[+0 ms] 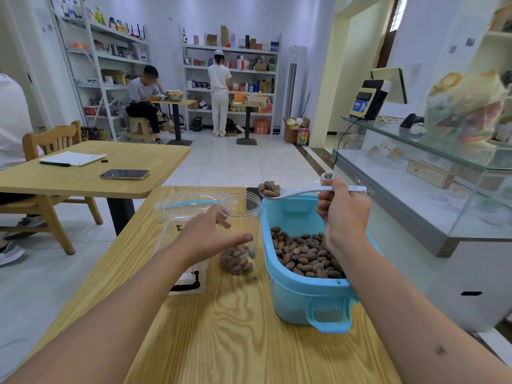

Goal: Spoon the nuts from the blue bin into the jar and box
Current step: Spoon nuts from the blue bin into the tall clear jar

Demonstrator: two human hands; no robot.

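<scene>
Both my forearms are bare from the bottom edge of the view up to the wrists; no sleeve, watch, bracelet or ring shows on either. My left hand [206,238] and my right hand [343,214] wear no gloves. My nails are short and unpainted where they show. A small dark mark sits on my right forearm [440,350], near the lower corner.

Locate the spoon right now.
Head view, right of centre: the spoon, loaded with nuts, is held by the right hand above the blue bin's far edge, beside the jar.
</scene>
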